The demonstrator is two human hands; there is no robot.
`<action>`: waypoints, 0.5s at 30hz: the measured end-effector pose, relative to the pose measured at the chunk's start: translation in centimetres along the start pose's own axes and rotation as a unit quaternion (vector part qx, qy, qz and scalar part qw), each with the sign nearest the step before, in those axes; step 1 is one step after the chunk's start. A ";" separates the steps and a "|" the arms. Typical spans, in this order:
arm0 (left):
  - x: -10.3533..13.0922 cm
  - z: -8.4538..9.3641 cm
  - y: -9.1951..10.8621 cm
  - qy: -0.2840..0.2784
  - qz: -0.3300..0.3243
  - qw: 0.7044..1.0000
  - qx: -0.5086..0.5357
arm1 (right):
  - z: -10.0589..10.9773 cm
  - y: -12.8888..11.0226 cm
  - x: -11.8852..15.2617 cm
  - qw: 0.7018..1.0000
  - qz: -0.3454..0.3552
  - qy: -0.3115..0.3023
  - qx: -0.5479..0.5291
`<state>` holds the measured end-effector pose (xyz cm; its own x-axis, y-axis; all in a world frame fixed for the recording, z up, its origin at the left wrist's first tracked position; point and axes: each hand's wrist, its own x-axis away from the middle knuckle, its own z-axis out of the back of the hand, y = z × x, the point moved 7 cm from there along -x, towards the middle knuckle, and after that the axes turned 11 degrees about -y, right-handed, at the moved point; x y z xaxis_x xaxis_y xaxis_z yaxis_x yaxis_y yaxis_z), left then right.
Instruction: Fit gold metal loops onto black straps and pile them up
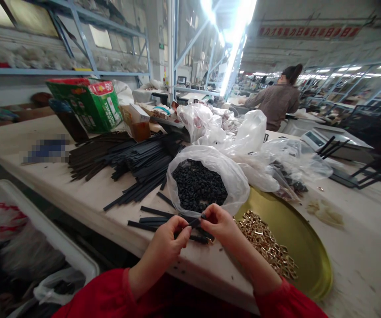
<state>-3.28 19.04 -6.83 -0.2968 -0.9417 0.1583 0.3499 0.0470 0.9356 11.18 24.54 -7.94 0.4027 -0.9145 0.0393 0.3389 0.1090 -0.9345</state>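
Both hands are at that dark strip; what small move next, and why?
Perhaps ease the small black piece along the dark strip with the right hand, left hand holding firm: the left pinches the strip, and the right seems to pinch that piece at its end.

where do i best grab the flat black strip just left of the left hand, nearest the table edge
Its left end, coming from the left: the flat black strip sticks out there past the next strip behind it, while its right end seems hidden by the left hand. As it looks thin, pinching its long edges should work best.
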 end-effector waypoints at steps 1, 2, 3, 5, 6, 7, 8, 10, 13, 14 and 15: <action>0.1 -0.1 0.5 0.005 -0.009 1.000 -0.021 | -0.7 -0.1 1.0 0.996 -0.007 -0.018 -0.089; 0.3 -0.2 1.0 0.009 -0.016 0.999 -0.044 | -1.4 -0.3 2.0 0.986 -0.016 -0.030 -0.161; 0.5 -0.4 1.3 0.012 -0.020 0.998 -0.067 | -1.8 -0.4 2.9 0.978 -0.025 -0.035 -0.204; 1.0 -0.7 1.8 0.017 -0.024 0.995 -0.100 | -2.2 -0.8 4.2 0.969 -0.034 -0.029 -0.243; 1.3 -0.9 1.8 0.016 -0.024 0.994 -0.110 | -2.3 -0.9 4.7 0.967 -0.033 -0.025 -0.252; 1.6 -1.1 1.9 0.014 -0.023 0.993 -0.115 | -2.3 -1.0 5.2 0.965 -0.031 -0.020 -0.259; 2.0 -1.3 1.8 0.011 -0.021 0.993 -0.118 | -2.4 -1.0 5.6 0.964 -0.029 -0.016 -0.265; 2.5 -1.6 1.7 0.007 -0.012 0.992 -0.122 | -2.6 -0.8 6.3 0.962 -0.029 -0.007 -0.272; 3.3 -2.1 1.5 -0.004 0.000 0.992 -0.124 | -2.6 -0.5 7.3 0.968 -0.026 0.016 -0.248; 3.5 -2.3 1.5 -0.010 0.003 0.992 -0.124 | -2.6 -0.4 7.6 0.970 -0.023 0.024 -0.239; 3.6 -2.4 1.4 -0.016 0.004 0.992 -0.123 | -2.6 -0.3 7.9 0.972 -0.021 0.031 -0.234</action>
<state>-1.71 14.87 -5.68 -0.3204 -0.9303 0.1786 0.5576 -0.0328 0.8294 12.03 16.28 -8.27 0.3395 -0.9378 0.0722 -0.0758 -0.1038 -0.9917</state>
